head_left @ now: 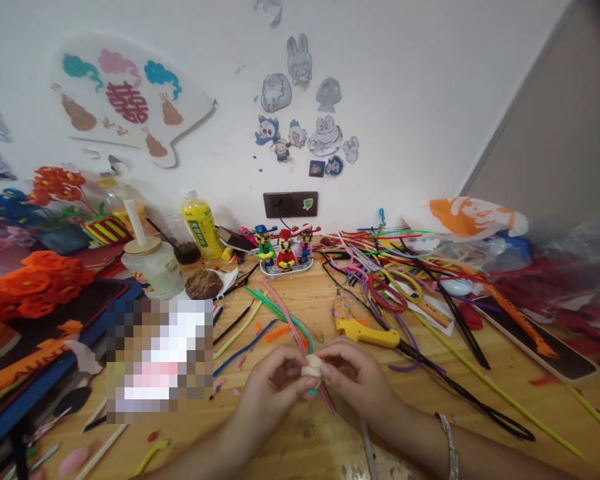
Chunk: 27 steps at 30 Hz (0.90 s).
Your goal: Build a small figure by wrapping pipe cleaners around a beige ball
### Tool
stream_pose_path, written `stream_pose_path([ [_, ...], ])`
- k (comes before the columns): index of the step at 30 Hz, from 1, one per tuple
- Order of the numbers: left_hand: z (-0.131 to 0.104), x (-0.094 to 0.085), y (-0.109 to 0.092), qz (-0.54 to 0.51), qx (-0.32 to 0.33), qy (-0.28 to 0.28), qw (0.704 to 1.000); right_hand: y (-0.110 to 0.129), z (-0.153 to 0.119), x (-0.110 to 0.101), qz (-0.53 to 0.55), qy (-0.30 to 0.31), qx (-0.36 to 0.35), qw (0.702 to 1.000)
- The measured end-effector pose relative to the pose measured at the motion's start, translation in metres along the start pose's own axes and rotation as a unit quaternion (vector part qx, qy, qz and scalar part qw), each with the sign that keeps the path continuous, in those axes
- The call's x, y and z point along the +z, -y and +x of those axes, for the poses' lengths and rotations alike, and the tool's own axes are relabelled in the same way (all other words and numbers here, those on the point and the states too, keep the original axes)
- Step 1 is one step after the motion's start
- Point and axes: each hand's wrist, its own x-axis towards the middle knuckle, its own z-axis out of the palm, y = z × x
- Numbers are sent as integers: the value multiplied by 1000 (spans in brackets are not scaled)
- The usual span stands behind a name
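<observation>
Near the middle of the wooden table, my left hand (276, 381) and my right hand (356, 380) meet around a small cream-coloured piece (311, 365). Thumb and fingers of each hand pinch it from either side. Pink stems (291, 325) and green stems (275, 307) run up and to the left from the piece, and more pink ends stick out below it. Something pink and teal shows just under the cream part, partly hidden by my fingers. A yellow glue gun (367, 331) lies just beyond my right hand.
Three small figures (286, 257) stand on a tray (287, 269) at the back. Red-handled scissors (387, 293) and many coloured stems lie right. A glass jar (153, 267), yellow bottle (200, 223) and orange flowers (35, 283) are left. A dark phone-like slab (545, 340) lies far right.
</observation>
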Motion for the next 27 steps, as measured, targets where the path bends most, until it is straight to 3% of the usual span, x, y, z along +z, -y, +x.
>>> stream_pose_path([
  [12, 0, 2, -4, 6, 16, -15, 1000, -2, -1, 4, 61, 18, 87, 994],
  [23, 3, 5, -11, 4, -31, -81, 996, -8, -2, 0, -48, 10, -14, 999],
  [27, 3, 5, -8, -20, -46, -82, 995, -6, -1, -4, -156, 10, -121, 980],
])
